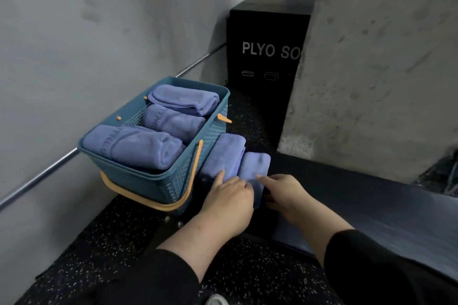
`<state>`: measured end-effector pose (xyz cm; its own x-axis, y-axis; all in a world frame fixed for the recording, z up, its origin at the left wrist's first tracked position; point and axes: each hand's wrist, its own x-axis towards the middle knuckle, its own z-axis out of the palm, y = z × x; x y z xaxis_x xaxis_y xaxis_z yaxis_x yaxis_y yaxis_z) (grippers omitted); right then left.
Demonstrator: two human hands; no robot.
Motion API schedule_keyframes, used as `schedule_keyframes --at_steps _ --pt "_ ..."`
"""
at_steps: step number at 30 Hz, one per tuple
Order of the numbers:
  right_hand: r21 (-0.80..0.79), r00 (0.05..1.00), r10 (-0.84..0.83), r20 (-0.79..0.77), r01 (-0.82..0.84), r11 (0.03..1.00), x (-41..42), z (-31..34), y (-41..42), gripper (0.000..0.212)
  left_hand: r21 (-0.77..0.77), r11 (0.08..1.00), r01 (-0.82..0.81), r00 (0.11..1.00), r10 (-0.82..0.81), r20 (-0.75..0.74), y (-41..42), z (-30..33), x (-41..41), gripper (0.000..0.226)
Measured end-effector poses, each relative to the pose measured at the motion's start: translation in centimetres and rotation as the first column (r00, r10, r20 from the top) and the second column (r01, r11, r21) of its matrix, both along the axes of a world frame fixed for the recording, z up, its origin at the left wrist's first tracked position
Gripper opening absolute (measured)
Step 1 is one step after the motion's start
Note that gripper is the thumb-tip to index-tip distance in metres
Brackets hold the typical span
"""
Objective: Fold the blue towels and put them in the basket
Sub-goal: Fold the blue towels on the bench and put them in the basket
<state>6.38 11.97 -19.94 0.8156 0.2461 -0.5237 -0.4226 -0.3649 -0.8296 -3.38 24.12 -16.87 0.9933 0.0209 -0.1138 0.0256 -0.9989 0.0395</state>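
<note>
**Three towels in the basket, two beside it under the hands**

Three folded blue towels lie in the teal basket (138, 176), which stands on the speckled floor (119, 238) against the grey wall (74, 44) at the left, in front of a metal rail (37, 181). Near towel (131, 147) sits at the basket's near end, middle towel (173, 121) behind it, far towel (184, 99) at the far end. All three are rolled or folded into thick bundles; lettering shows on the near and middle ones. The basket's orange handle (148, 199) hangs down round its near outside wall.

Just right of the basket, touching its side wall, a fourth folded towel (223, 153) lies on the floor. A fifth towel (256, 166) lies right beside the fourth, touching it.

Left hand (229, 199): fingers loosely extended, index fingertip resting on the near end of the fourth towel; grip released, nothing clasped. Right hand (282, 193): fingers reaching onto the near end of the fifth towel; whether the grip clasps the cloth I cannot tell, as the fingertips are partly hidden. Both forearms are bare below black sleeves (371, 267).

Far behind, a black box (265, 62) marked "PLYO SO" stands by a concrete pillar (371, 69). A dark mat (371, 208) runs along the right.
</note>
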Motion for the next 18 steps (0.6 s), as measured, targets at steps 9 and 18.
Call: schedule_keyframes --at_steps 9,18 --pt "0.036 0.985 -0.1 -0.139 0.106 0.994 0.8 0.0 3.4 0.041 -0.047 0.999 -0.017 0.998 0.014 -0.068 0.4 1.1 0.1 0.032" --pt "0.096 0.982 -0.19 0.017 0.188 0.977 0.4 0.7 1.8 0.026 -0.311 0.95 -0.03 0.97 0.102 0.22 0.3 2.4 0.8 0.042"
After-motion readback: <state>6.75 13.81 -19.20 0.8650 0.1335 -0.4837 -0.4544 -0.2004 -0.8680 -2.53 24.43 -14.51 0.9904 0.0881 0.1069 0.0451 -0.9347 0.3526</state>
